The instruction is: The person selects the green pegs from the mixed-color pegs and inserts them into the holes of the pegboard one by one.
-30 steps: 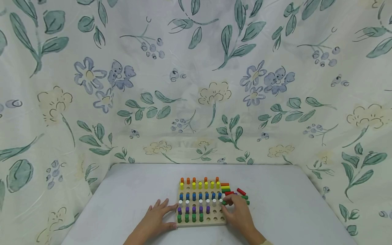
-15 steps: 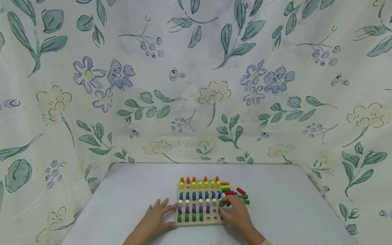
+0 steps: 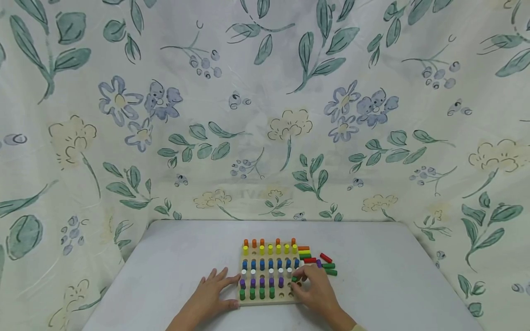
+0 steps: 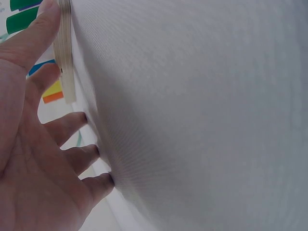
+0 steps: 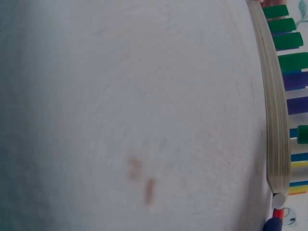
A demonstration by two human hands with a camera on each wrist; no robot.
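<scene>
A wooden pegboard [image 3: 285,301] bears rows of orange, yellow, blue, white, purple and green pegs. My right hand [image 3: 316,290] pinches a green peg [image 3: 294,279] between thumb and fingers over the right part of the board. In the right wrist view that green peg [image 5: 302,134] shows at the right edge, while the hand itself is out of sight. My left hand [image 3: 209,293] lies at the board's left side with fingers spread. Its thumb and index finger touch the board's edge [image 4: 65,53], and the other fingertips rest on the tabletop.
Loose pegs lie right of the board, among them a red peg [image 3: 326,258], a purple peg [image 3: 319,263] and green pegs [image 3: 331,272]. A white table [image 3: 174,243] bears everything. Behind it hangs a floral cloth [image 3: 248,138].
My right hand has moved left over the board, carrying the green peg from the right edge inward. My left hand stays where it was.
</scene>
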